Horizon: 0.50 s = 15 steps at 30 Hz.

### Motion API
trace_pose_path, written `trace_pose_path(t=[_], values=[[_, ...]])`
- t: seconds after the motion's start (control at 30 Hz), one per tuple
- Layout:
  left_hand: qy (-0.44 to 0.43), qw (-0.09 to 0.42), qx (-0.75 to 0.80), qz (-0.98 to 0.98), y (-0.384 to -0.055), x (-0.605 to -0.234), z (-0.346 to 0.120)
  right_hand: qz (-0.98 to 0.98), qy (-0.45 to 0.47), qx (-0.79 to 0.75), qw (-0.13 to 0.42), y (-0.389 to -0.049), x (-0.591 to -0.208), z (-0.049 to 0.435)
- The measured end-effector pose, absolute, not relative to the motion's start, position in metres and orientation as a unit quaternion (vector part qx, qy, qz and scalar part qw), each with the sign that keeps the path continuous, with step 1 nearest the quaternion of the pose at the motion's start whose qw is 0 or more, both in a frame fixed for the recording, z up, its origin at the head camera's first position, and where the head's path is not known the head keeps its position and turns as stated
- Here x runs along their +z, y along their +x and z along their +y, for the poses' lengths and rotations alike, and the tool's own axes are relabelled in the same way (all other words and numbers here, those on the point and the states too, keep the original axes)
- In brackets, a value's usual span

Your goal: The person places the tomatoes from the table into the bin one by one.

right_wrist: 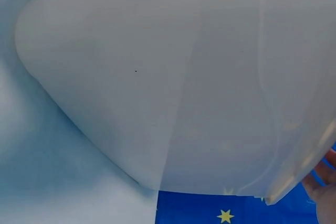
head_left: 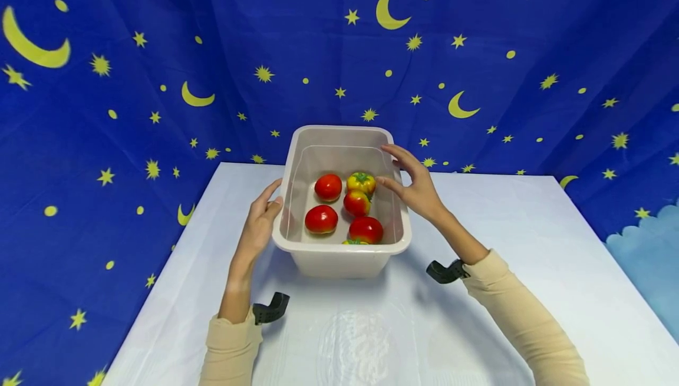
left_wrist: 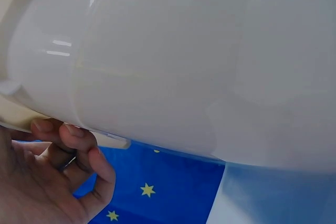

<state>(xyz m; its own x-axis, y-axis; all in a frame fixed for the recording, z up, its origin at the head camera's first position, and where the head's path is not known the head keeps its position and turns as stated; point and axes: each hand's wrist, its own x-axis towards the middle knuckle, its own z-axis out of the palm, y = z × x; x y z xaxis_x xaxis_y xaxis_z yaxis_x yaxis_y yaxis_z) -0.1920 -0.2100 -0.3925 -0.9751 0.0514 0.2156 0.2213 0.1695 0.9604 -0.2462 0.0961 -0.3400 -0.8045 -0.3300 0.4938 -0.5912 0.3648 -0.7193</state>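
A light grey plastic bin (head_left: 339, 263) stands in front of the curtain. Inside it lie glossy red, tomato-like fruits (head_left: 320, 219) and yellow-and-red ones with green tops (head_left: 361, 182), one partly hidden by the near rim. At the left rim, my left hand (head_left: 257, 225) holds the bin; the left wrist view shows its bent fingers (left_wrist: 73, 136) against the rim. Over the right rim my right hand (head_left: 419, 188) reaches with thumb and index finger spread, the thumb tip above the inside. Only part of that hand (right_wrist: 324, 174) appears in the right wrist view.
A white cloth covers the table (head_left: 530, 238), which reaches out on both sides of the bin and towards me. Close behind the bin hangs a blue curtain (head_left: 318, 38) with yellow moons and stars. Both forearms wear black wrist mounts (head_left: 445, 271).
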Motion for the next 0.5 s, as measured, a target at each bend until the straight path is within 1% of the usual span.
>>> trace_pose_path(t=[0.2, 0.43, 0.5], values=[[-0.089, 0.061, -0.641, -0.760, -0.192, -0.393, -0.209, -0.815, 0.285, 0.483, 0.146, -0.244, -0.339, 0.101], [-0.077, 0.062, -0.635, -0.766, -0.191, -0.391, -0.208, -0.818, 0.268, 0.482, 0.161, -0.261, -0.356, 0.121], [-0.073, 0.061, -0.636, -0.766, -0.190, -0.391, -0.208, -0.820, 0.265, 0.482, 0.160, -0.261, -0.358, 0.124]])
